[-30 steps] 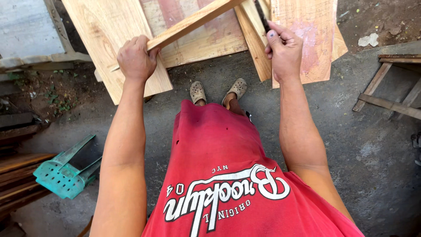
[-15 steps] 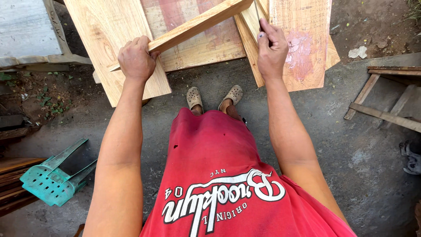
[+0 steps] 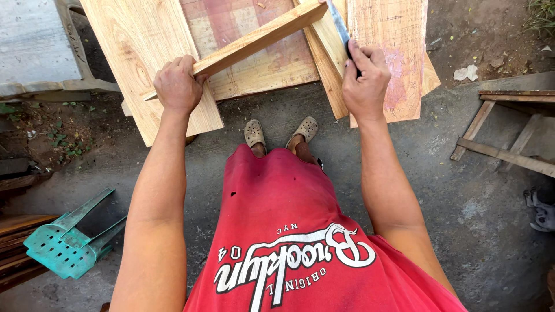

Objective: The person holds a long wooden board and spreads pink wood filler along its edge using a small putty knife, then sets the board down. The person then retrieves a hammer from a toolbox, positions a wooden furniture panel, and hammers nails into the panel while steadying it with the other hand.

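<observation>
We see the left hand with its grip closed around the near end of a long wooden strip, which slants up and to the right across the wide boards lying on the ground. The right hand has its grip closed on the dark handle of a blade that points away towards the strip's far end; we cannot tell whether the two touch. Between the arms, both sandalled feet stand on grey concrete. A teal plastic stool lies tipped at near left; a wooden frame rests at right.
</observation>
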{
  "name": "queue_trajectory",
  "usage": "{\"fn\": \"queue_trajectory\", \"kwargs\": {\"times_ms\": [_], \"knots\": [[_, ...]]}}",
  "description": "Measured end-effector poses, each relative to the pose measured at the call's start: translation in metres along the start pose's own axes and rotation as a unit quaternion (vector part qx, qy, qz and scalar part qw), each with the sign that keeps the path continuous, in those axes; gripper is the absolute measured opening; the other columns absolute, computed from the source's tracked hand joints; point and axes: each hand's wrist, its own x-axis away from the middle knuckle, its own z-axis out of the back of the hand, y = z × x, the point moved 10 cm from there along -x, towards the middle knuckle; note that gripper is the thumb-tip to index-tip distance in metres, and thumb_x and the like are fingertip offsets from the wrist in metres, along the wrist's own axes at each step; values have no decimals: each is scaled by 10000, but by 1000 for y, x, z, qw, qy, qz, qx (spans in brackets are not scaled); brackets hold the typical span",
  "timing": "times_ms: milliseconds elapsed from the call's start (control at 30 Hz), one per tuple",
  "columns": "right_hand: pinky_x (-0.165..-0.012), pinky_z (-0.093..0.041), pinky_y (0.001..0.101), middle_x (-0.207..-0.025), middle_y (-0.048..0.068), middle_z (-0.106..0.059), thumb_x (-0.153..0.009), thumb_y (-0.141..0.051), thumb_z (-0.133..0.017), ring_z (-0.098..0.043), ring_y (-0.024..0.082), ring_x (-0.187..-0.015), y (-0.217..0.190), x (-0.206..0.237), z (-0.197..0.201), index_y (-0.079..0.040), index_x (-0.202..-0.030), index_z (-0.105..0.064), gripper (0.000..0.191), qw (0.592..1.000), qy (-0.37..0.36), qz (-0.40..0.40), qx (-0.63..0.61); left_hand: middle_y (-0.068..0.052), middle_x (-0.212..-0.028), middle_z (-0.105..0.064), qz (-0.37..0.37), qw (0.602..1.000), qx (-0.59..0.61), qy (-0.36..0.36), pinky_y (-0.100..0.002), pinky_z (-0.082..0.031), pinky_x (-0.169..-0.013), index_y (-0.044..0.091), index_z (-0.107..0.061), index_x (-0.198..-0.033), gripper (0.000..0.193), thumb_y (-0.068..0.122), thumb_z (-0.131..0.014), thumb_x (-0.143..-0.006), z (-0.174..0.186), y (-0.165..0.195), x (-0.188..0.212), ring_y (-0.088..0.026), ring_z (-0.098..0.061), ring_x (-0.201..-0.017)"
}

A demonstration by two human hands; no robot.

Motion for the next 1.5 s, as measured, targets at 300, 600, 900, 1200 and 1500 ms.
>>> {"fn": "queue_trajectory", "kwargs": {"times_ms": [300,600,900,1200,1500], "knots": [[-749,-543,412,-1042,142,-654,-944,8,-715,-679,308,-894,-12,-23,9,-53,-1280,-760,345,988,-20,29,151,-83,-850,-667,-17,1000,-2,11,-463,-496,-702,93,-603,-876,367,297,-898,-799,0,2,5,-323,-663,-832],[-717,-546,410,-1035,114,-657,-984,-26,-706,-682,274,-862,-17,-22,2,-74,-1285,-761,309,986,-47,28,155,-58,-860,-678,4,1000,-2,2,-438,-484,-681,114,-614,-884,357,319,-898,-814,-7,-5,10,-293,-667,-826],[-783,-553,378,-1035,134,-667,-941,-10,-730,-689,272,-918,-6,-17,15,-36,-1305,-734,365,999,-21,-18,47,-48,-846,-674,-15,999,-14,33,-442,-481,-665,121,-615,-876,355,319,-900,-799,-4,-2,14,-295,-658,-810],[-818,-543,407,-1026,160,-719,-951,-21,-733,-690,293,-926,-11,-23,-25,-41,-1313,-724,363,991,-118,-23,58,-52,-840,-669,-18,999,-21,29,-445,-469,-653,110,-612,-874,343,291,-898,-825,-9,-3,17,-295,-646,-781],[-766,-534,366,-1000,124,-715,-990,-62,-722,-650,224,-876,-33,-4,-40,-57,-1332,-729,342,982,-181,22,51,-43,-843,-676,-27,999,-25,40,-434,-483,-665,118,-622,-878,346,306,-895,-777,-8,-6,15,-286,-656,-792]]}}
